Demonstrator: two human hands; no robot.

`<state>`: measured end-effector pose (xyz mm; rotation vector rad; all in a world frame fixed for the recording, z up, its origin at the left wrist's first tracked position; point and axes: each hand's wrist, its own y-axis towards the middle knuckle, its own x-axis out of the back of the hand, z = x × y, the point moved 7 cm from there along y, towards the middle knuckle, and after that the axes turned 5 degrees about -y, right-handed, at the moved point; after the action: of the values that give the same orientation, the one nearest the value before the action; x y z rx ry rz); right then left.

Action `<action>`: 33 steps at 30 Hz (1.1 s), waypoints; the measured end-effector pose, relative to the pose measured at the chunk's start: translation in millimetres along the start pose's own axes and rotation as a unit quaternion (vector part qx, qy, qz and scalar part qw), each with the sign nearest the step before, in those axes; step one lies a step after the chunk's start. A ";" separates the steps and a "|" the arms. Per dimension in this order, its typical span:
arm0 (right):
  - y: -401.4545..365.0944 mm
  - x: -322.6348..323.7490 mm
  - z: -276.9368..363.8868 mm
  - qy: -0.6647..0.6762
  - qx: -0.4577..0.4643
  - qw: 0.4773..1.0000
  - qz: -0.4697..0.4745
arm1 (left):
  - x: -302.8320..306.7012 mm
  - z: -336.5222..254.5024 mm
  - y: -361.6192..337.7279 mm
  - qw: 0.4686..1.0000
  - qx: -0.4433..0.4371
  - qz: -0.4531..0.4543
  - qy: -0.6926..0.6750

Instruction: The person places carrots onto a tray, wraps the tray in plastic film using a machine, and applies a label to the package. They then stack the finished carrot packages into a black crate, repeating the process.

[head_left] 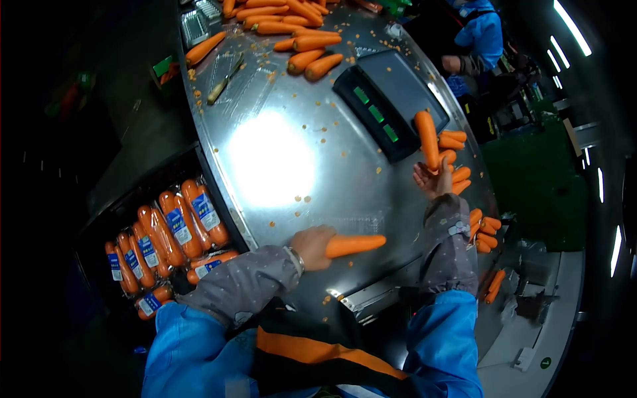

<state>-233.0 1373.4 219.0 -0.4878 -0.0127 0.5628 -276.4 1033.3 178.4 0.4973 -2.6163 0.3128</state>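
Near the front of the steel table, my left hand (pixel 313 247) is closed around the thick end of a carrot (pixel 356 245), whose thin end points right. A clear plastic tray (pixel 358 221) lies just beyond this carrot, hard to see against the metal. My right hand (pixel 434 182) is farther off at the table's right side, with its fingers partly curled at the lower end of another carrot (pixel 426 136), which points away from me. Several loose carrots (pixel 460 176) lie beside that hand, partly hidden by it. A scale (pixel 378 109) with green displays stands just past it.
A black crate (pixel 215 192) at left holds several bagged, labelled carrots (pixel 156 235). Many carrots (pixel 285 20) are heaped at the far end, near a knife (pixel 225 79). Small orange scraps dot the steel table (pixel 332 186). Another person (pixel 481 36) is at the upper right.
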 end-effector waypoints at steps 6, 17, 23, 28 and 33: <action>-14.8 38.8 -6.0 0.025 -0.002 0.998 -0.060 | -8.8 -12.8 3.1 0.995 -0.010 0.026 -0.101; 2.8 31.8 20.6 -0.076 0.080 0.984 -0.141 | -9.4 13.1 -24.1 0.994 -0.012 -0.028 -0.101; 41.6 -10.8 13.9 -0.213 0.072 0.973 -0.048 | 6.3 9.0 -14.6 0.996 -0.021 -0.089 -0.009; -30.5 -16.4 -5.6 -0.142 0.086 0.982 0.094 | -13.2 6.9 18.8 0.989 -0.073 -0.082 0.098; -77.6 -15.7 -49.1 -0.291 0.038 0.911 0.289 | -19.7 10.5 14.7 0.987 -0.073 -0.062 0.130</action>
<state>-199.8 1286.6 212.1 -0.2251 -0.4264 1.2746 -270.0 1049.2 157.9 0.5286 -2.3234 0.1333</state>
